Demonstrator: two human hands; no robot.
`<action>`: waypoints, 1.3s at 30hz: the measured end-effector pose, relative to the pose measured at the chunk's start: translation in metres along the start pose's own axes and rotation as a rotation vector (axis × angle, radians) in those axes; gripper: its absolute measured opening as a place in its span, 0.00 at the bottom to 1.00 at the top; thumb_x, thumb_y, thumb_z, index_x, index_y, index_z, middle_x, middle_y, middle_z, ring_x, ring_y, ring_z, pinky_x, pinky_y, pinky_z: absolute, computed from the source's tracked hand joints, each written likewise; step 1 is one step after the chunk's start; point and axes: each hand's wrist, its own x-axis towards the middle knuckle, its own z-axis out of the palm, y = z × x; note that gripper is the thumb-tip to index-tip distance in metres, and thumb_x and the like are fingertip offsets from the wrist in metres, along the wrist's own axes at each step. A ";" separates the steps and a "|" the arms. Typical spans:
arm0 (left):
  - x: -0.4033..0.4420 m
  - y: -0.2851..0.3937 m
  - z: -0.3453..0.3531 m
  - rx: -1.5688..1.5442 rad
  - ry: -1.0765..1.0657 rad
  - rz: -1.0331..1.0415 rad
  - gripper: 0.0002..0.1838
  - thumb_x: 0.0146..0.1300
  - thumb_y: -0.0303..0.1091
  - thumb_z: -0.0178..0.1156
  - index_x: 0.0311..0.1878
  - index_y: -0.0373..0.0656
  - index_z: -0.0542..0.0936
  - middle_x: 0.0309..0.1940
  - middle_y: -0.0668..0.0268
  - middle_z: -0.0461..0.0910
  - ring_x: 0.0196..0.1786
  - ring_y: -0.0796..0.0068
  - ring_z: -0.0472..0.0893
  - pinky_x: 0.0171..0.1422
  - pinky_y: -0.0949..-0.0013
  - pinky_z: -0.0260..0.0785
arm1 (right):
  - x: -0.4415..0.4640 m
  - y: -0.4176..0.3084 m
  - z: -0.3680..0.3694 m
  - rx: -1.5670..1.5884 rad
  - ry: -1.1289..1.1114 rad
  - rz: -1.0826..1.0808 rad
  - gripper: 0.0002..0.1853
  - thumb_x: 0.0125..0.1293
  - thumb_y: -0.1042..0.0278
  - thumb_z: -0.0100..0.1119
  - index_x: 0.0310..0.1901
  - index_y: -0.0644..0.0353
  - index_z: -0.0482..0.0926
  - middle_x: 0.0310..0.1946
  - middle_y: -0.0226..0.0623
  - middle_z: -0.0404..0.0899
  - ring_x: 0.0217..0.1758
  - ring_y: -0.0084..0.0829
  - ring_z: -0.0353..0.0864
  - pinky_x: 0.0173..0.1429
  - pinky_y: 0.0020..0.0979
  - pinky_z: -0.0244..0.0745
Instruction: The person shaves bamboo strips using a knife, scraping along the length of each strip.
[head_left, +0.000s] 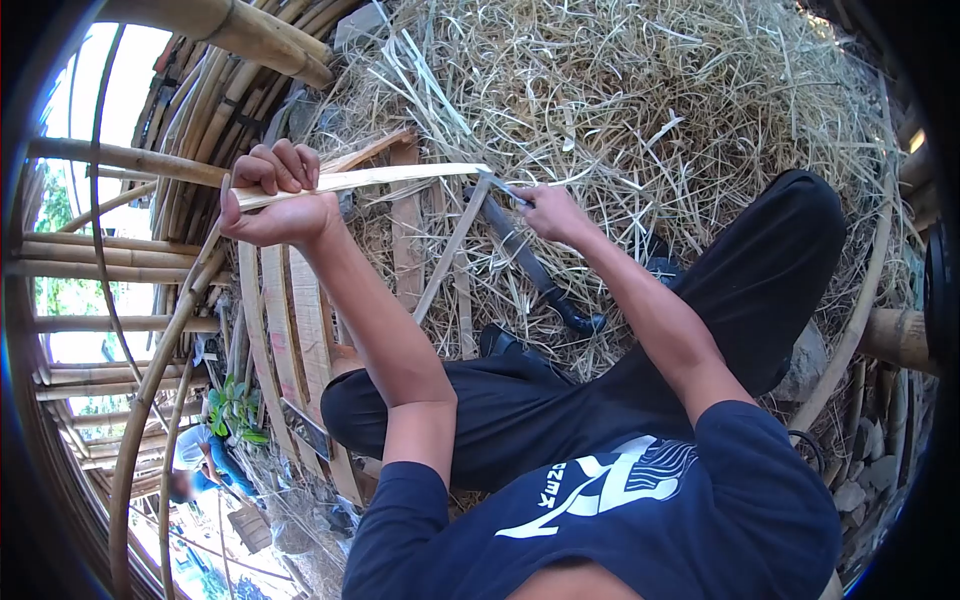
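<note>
A pale, flat wooden strip (400, 174) runs from the left toward the middle of the view. My left hand (277, 196) is wrapped round its left end, fingers curled over it. At the strip's right tip is a small knife blade (500, 185), touching or very near the wood. My right hand (552, 213) is closed round the knife's handle, which the fingers mostly hide. Just below the knife, a dark curved-handled tool (535, 268) lies on the shavings.
Wood shavings (640, 90) cover the ground ahead. Wooden planks (290, 330) lie at the left beside a bamboo frame (130, 250). A large bamboo pole (230, 30) crosses the upper left. Beyond the frame, another person (205, 455) is at the lower left.
</note>
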 end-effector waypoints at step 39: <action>-0.013 -0.052 0.009 0.014 -0.072 -0.031 0.23 0.60 0.54 0.39 0.17 0.49 0.54 0.12 0.72 0.48 0.14 0.81 0.48 0.18 0.75 0.45 | -0.076 -0.090 -0.039 0.247 0.035 -0.275 0.20 0.68 0.67 0.54 0.61 0.49 0.76 0.19 0.48 0.75 0.18 0.26 0.63 0.28 0.33 0.68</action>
